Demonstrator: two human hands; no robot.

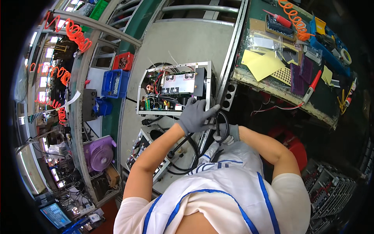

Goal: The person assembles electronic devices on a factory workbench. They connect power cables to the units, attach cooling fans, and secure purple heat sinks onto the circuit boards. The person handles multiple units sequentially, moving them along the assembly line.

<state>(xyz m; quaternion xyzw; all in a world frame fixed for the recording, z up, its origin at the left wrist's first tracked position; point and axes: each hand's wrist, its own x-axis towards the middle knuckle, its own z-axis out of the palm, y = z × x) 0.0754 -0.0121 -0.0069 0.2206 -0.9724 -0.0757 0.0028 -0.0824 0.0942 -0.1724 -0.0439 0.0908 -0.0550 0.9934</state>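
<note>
Both my hands wear grey gloves. My left hand [193, 117] is at the front right corner of an uncovered metal-framed electronic unit [171, 113], its fingers spread and the index finger reaching to a loop of black cable [227, 126]. Close to my apron, my right hand [230, 134] is closed around that loop, partly hidden by it. Inside the unit I see a silver plate, green boards, red wires and dark components. More thick black cable [193, 146] coils below it, beside a second open unit [145, 150] partly behind my left forearm.
The units rest on a grey conveyor surface [187, 39] with a metal side rail. Blue bins [115, 84], a red bin [124, 61] and a purple fan [100, 153] stand left. A workbench [249, 80] on the right holds yellow sheets, purple parts and tools.
</note>
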